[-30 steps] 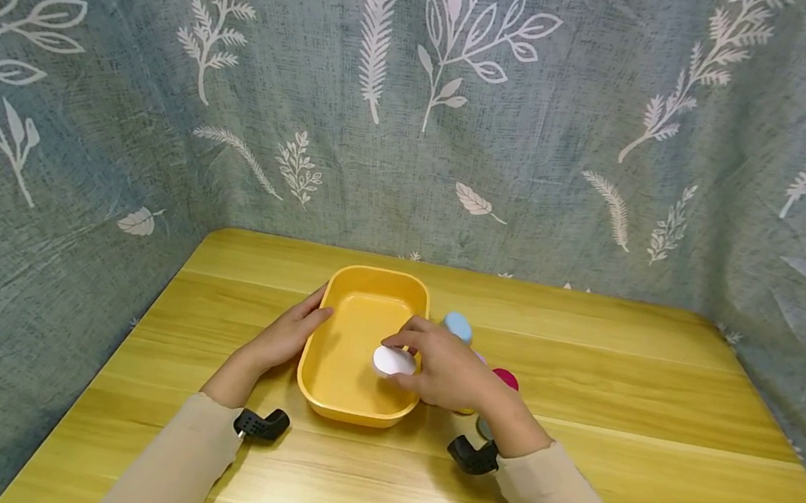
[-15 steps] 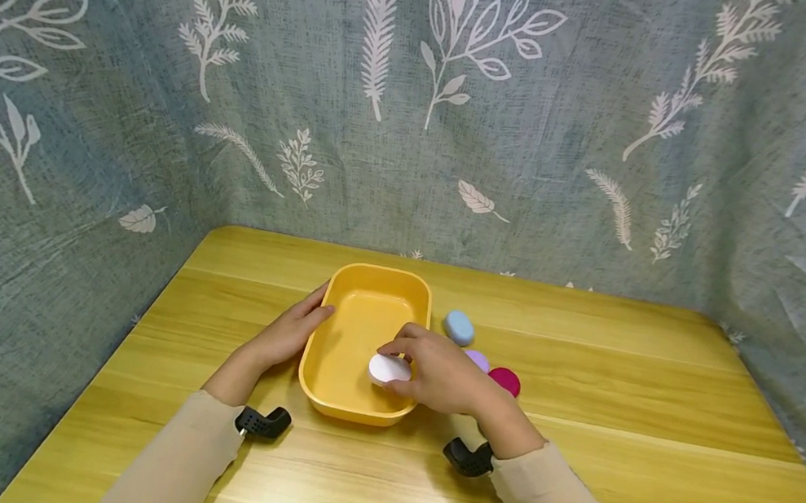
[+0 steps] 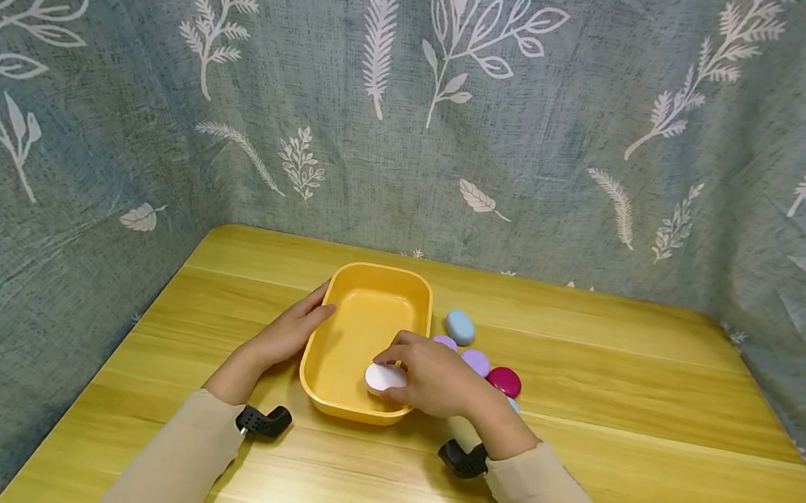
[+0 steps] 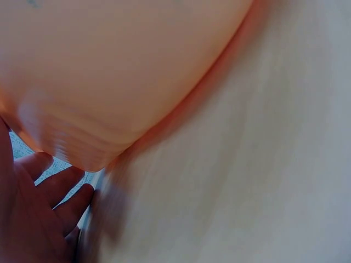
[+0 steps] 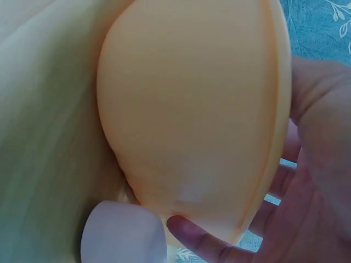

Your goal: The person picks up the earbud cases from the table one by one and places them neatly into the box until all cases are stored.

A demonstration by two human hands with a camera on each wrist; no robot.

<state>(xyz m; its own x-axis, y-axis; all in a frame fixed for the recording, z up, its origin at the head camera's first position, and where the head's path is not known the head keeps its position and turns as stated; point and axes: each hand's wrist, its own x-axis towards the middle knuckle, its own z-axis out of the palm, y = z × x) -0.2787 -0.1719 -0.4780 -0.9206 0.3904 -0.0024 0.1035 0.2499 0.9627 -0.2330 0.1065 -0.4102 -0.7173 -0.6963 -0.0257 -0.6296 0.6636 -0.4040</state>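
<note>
A yellow rectangular tub (image 3: 358, 413) with rounded corners stands on the table. My left hand (image 3: 287, 334) grips its left side, thumb over the rim; several spread fingers (image 4: 68, 211) show beside the outer wall in the left wrist view. My right hand (image 3: 437, 376) reaches over the right rim and pinches a white oval piece (image 3: 385, 378) between thumb and fingers, low inside the tub. Whether that piece touches the bottom I cannot tell. In the right wrist view the tub's outer wall (image 5: 186, 109) hides what the hand holds.
Right of the tub lie a light blue oval piece (image 3: 460, 327), two lilac pieces, one at the hand (image 3: 445, 343) and one further right (image 3: 476, 363), and a dark red one (image 3: 504, 381). Another blue piece (image 3: 514, 405) is partly behind the right wrist. A patterned curtain (image 3: 412, 162) surrounds the wooden table.
My right hand has moved slightly towards me and left inside the tub with the white piece, uncovering more of the pieces on the right. The left hand and tub have hardly moved.
</note>
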